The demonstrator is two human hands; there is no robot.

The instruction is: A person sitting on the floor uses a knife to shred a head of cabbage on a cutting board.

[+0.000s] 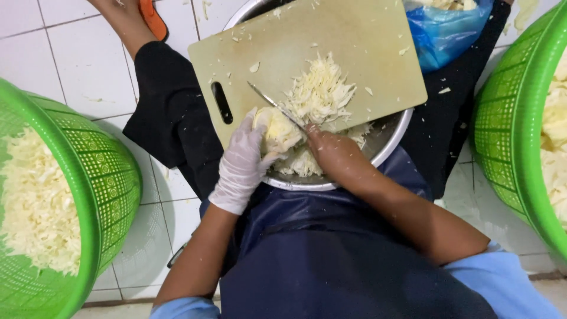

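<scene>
Cabbage [276, 131] sits at the near edge of the tan cutting board [366, 41], which lies over a metal bowl [387, 145]. The left hand [242, 165] (in a thin white glove) is curled around the cabbage chunk, pressing it down. The right hand [331, 155] is closed tight on a knife [273, 105] — its blade rests by the shredded pile [322, 88]. The chunk looks firm but leafy and a bit slippery, so hold it from the top, fingers tucked back. Green baskets [100, 177] stand on both sides.

- My one head camera looks straight down, close over my lap.
- It frames the cutting board [307, 56] centrally, with a green basket [88, 195] at each side edge.
</scene>
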